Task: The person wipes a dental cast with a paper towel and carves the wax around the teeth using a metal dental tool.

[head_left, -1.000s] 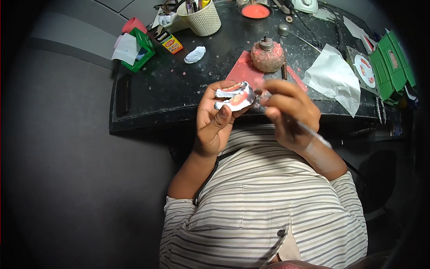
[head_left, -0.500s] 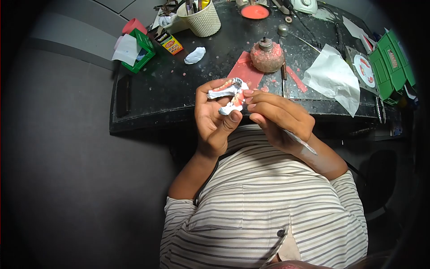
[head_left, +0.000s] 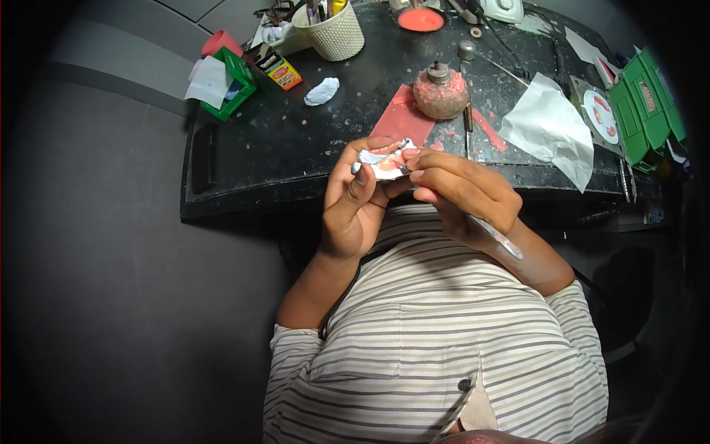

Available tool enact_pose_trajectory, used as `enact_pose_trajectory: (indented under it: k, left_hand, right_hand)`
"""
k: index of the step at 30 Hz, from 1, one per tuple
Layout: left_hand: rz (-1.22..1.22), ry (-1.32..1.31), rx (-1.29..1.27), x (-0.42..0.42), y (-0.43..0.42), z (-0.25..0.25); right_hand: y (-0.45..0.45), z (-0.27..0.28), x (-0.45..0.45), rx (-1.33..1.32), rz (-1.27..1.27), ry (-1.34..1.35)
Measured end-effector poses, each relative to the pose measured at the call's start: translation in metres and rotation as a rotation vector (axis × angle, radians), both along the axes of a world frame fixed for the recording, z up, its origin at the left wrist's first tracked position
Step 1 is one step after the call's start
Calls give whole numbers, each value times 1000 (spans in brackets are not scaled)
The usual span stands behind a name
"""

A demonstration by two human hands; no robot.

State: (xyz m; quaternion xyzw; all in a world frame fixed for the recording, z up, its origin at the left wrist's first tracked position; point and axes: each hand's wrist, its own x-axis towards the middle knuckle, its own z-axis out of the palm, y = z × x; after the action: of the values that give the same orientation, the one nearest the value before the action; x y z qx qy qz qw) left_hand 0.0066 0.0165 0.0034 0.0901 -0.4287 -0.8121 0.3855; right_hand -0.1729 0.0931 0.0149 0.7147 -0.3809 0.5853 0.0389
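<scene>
A white dental cast (head_left: 388,174) with pink wax and teeth on it is held up in front of the bench edge. My left hand (head_left: 353,211) grips it, with the thumb on its near side and the fingers behind. My right hand (head_left: 470,192) is closed round a slim metal carving tool (head_left: 498,237), whose flat pale end sticks out toward the wrist. The tool's working end is mostly hidden by the fingertips, which are at the cast's right side. Behind the hands, a pink wax sheet (head_left: 403,122) lies on the bench.
On the dark bench (head_left: 274,152) stands a wax-spattered spirit burner (head_left: 441,95) beside a brown-handled tool (head_left: 468,118). White paper (head_left: 551,126) and a green box (head_left: 647,107) are at right. A woven cup (head_left: 336,33), a small carton (head_left: 279,70) and a green bin (head_left: 233,85) stand at left.
My left hand has turned the cast, so its arch now shows more edge-on and its near side faces up. My right hand has barely moved.
</scene>
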Motion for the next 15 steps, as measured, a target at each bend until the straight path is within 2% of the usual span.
enact_pose_trajectory:
  k: [15]
  left_hand:
    - [-22, 32, 21, 0, -3, -2]
  right_hand:
    - [-8, -2, 2, -63, -75, -26]
